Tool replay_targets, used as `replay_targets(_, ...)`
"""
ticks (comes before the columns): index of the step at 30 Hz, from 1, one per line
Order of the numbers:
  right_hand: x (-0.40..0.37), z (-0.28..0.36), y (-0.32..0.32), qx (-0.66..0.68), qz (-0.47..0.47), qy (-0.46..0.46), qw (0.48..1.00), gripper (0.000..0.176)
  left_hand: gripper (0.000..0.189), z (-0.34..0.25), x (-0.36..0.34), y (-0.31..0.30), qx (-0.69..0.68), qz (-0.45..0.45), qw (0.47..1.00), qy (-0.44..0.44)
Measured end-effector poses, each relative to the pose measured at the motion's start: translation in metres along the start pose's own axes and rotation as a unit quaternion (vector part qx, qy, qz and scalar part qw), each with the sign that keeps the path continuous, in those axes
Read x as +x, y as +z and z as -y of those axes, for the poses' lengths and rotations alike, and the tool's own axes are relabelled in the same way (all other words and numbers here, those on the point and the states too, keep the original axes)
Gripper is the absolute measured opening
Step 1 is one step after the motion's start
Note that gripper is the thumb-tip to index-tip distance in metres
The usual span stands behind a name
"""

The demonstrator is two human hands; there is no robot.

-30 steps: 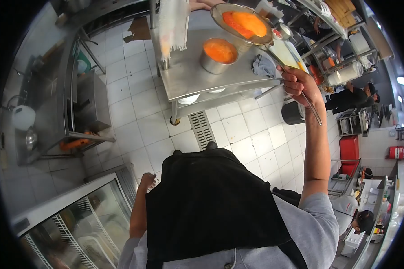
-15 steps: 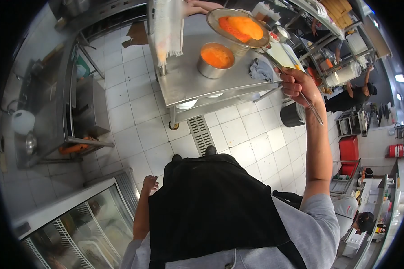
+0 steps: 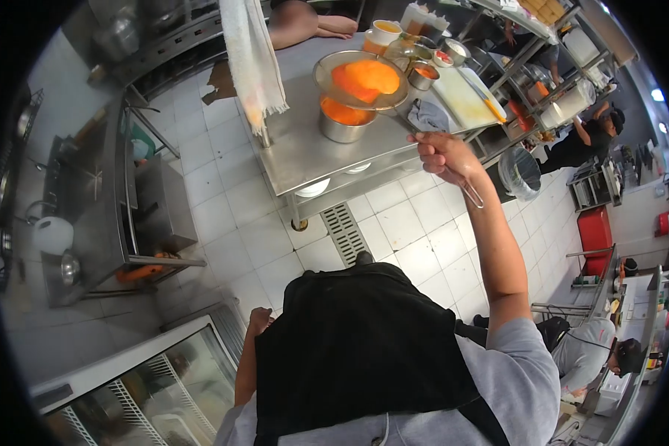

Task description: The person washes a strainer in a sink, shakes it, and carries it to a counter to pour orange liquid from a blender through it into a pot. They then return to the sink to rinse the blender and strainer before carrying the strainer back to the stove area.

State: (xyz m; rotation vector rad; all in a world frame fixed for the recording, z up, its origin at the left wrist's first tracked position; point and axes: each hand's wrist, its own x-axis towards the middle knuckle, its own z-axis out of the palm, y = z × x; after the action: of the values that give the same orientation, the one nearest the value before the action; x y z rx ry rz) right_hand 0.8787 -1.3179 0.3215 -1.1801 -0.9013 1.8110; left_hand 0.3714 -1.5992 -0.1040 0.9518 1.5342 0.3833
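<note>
My right hand (image 3: 447, 157) is closed around the thin metal handle of a round mesh strainer (image 3: 394, 91), whose looped end sticks out past my wrist. In its bowl lies a heap of bright orange pulp (image 3: 368, 78). The strainer overlaps the top of a steel pot (image 3: 344, 131) with orange contents, standing on the steel table (image 3: 293, 160). My left hand (image 3: 260, 321) hangs low by my side, next to the black apron (image 3: 364, 349), its fingers curled in and partly hidden.
A crumpled grey cloth (image 3: 427, 115), a cutting board (image 3: 464, 100) with a yellow-handled knife (image 3: 492, 108), and a small pot (image 3: 423, 76) are on the table. Another person's arms (image 3: 334, 27) rest at its far side. A glass-topped fridge (image 3: 149, 379) stands lower left; people work at right.
My right hand has moved left and slightly down with the strainer, which now overlaps the steel pot instead of being behind it to the right. My view has shifted a little.
</note>
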Motion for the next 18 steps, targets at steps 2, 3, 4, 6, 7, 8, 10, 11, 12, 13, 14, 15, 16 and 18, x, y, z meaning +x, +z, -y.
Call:
replay_targets(2,0.005,-0.007,0.001,0.008,0.006,-0.001,1.0,0.022,0.031,-0.018,-0.01,-0.001,-0.024,-0.017,0.999,-0.028)
replay_targets(3,0.006,-0.01,0.002,0.008,-0.001,-0.004,1.0,0.022,0.031,-0.024,-0.015,-0.003,-0.051,-0.032,0.997,-0.055)
replay_targets(4,0.006,-0.013,0.004,0.007,-0.009,-0.007,1.0,0.022,0.031,-0.027,-0.02,-0.004,-0.049,-0.033,0.997,-0.057)
replay_targets(6,0.011,-0.026,0.004,0.004,-0.013,-0.005,1.0,0.022,0.032,-0.027,-0.025,-0.006,-0.017,-0.043,0.998,-0.039)
replay_targets(7,0.015,-0.034,0.002,-0.001,-0.017,-0.003,1.0,0.021,0.032,-0.017,-0.023,-0.008,-0.014,-0.043,0.998,-0.037)
replay_targets(8,0.02,-0.041,-0.001,0.001,-0.017,-0.007,1.0,0.021,0.032,0.013,-0.01,-0.01,0.018,-0.033,0.999,0.04)
replay_targets(10,0.031,-0.056,-0.008,-0.003,-0.018,0.013,1.0,0.021,0.032,0.055,0.018,-0.015,0.055,-0.022,0.991,0.119)
replay_targets(11,0.034,-0.062,-0.011,0.004,-0.012,0.017,1.0,0.021,0.032,0.067,0.031,-0.018,0.246,-0.011,0.935,0.254)
replay_targets(12,0.035,-0.066,-0.012,0.008,-0.014,0.013,1.0,0.021,0.032,0.074,0.039,-0.021,0.422,0.003,0.825,0.375)
replay_targets(13,0.034,-0.069,-0.011,0.031,-0.013,0.018,0.999,0.021,0.034,0.075,0.039,-0.022,0.431,0.02,0.838,0.334)
replay_targets(14,0.034,-0.072,-0.011,0.053,-0.012,0.023,0.998,0.02,0.034,0.077,0.04,-0.025,0.436,0.024,0.834,0.337)
replay_targets(15,0.034,-0.074,-0.013,0.054,-0.007,0.017,0.998,0.02,0.033,0.078,0.041,-0.027,0.435,0.023,0.831,0.345)
replay_targets(16,0.035,-0.078,-0.013,0.059,-0.012,0.013,0.998,0.02,0.032,0.08,0.042,-0.029,0.435,0.024,0.828,0.352)
replay_targets(18,0.038,-0.085,-0.01,0.049,-0.01,0.01,0.999,0.02,0.033,0.075,0.039,-0.032,0.442,0.032,0.826,0.349)
